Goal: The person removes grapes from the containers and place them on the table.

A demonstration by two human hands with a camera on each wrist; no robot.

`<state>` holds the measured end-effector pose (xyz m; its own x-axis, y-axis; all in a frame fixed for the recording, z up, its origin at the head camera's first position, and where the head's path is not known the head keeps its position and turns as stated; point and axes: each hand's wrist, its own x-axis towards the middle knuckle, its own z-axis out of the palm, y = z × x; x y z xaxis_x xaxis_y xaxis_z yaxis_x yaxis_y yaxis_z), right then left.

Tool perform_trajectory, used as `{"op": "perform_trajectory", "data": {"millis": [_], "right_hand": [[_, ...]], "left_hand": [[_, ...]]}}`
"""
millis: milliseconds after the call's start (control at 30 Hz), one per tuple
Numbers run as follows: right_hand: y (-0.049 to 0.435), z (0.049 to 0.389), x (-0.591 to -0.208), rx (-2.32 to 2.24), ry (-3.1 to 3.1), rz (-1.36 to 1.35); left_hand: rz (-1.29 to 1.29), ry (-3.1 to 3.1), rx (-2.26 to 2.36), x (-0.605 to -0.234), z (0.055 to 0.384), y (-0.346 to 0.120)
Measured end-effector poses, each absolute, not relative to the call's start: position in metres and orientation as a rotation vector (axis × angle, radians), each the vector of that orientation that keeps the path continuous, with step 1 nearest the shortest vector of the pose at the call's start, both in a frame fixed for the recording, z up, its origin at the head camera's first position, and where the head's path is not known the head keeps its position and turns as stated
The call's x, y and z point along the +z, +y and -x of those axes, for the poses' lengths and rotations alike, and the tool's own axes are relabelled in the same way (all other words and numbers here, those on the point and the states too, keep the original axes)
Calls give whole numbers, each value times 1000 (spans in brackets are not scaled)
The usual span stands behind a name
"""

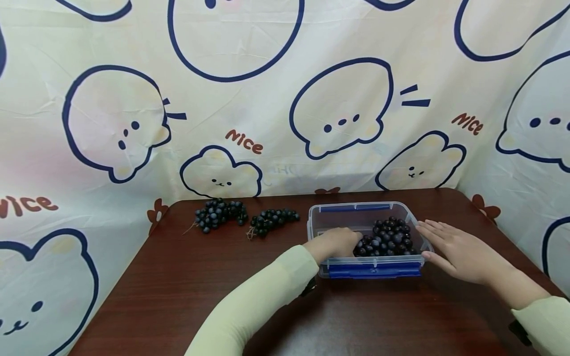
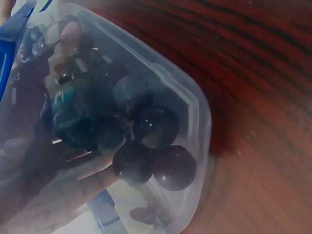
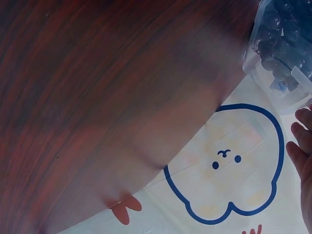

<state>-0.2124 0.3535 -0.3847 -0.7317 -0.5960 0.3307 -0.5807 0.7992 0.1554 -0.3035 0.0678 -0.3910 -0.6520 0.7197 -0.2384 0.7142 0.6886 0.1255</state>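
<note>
A clear plastic box (image 1: pixel 347 260) with blue clips stands on the table, dark grapes (image 1: pixel 392 237) heaped in its right part. My left hand (image 1: pixel 336 243) reaches inside over the near wall and holds grapes at the left of the heap. Through the cloudy wall in the left wrist view, the grapes (image 2: pixel 156 126) lie between its thumb and fingers (image 2: pixel 92 170); part of the grip is hidden. With fingers extended, my right hand (image 1: pixel 463 252) touches the box's right side. Its fingertips (image 3: pixel 297 148) show at the right edge of the right wrist view, beside the box.
Two bunches of dark grapes, one at the back left (image 1: pixel 218 213) and one nearer the box (image 1: pixel 271 221), lie on the brown table (image 1: pixel 213 277). Behind the table hangs a pale cloth (image 1: pixel 276 109) with cartoon drawings, meeting its back edge.
</note>
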Motion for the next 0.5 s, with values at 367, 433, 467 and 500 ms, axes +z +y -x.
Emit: {"op": "perform_trajectory", "data": {"millis": [367, 433, 467, 500], "right_hand": [[354, 213, -386, -50, -2621, -885], [354, 213, -386, -47, -2629, -876], [354, 213, -387, -45, -2634, -873], [353, 212, -387, -45, -2638, -870]], "left_hand": [[-1082, 2654, 11, -393, 301, 72], [-1089, 2653, 3, -394, 301, 73], [-1090, 2652, 1, -394, 301, 73], [-1097, 2652, -7, -394, 301, 73]]}}
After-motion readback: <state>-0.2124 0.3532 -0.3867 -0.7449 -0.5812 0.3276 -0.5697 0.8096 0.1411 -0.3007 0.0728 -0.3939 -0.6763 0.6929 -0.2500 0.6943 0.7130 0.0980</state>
